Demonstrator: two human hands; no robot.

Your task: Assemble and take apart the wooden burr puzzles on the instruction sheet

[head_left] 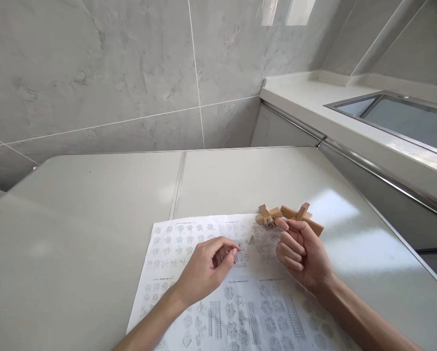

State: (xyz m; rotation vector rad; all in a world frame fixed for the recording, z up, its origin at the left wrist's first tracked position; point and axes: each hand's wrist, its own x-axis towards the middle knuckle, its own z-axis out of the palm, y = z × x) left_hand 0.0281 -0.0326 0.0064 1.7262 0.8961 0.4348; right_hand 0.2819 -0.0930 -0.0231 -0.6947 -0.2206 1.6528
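Note:
My left hand (213,265) rests over the printed paper sheet (199,312), its fingers curled and the thumb and index fingertips brought together. Whether anything small sits in that pinch cannot be made out. My right hand (306,256) is held above the sheet's right side, closed, with thumb and index finger near each other. What it pinches, if anything, is unclear. Just behind its fingertips lie two clusters of interlocked wooden pieces: a left wooden cluster (267,214) with dark marks on one end, and a right wooden cluster (303,212), partly hidden by the hand.
The sheet, printed with rows of small diagrams, lies on a pale table (94,204) with a seam (178,183) across it. Grey tiled wall (130,73) stands behind. At the right is a white counter (298,90) with a metal-framed inset (404,117).

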